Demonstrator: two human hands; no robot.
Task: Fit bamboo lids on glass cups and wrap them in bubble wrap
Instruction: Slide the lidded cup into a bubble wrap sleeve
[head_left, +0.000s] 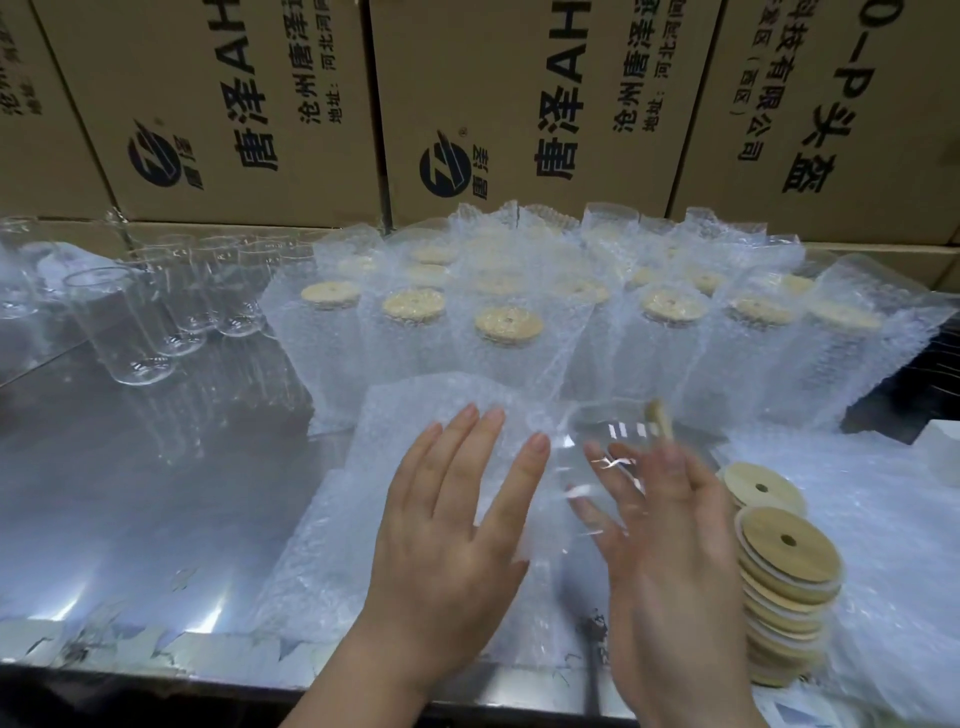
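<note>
Your left hand lies flat, fingers straight, on the bubble wrap. Your right hand, blurred, fingers spread, touches the lidded glass cup lying on its side between both hands.

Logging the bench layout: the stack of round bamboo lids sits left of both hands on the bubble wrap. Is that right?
No. The head view shows the stack of round bamboo lids right of the left hand and the right hand, on the bubble wrap.

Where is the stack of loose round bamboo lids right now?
Head view, lower right: the stack of round bamboo lids stands on clear bubble wrap, just beside the right hand.
</note>
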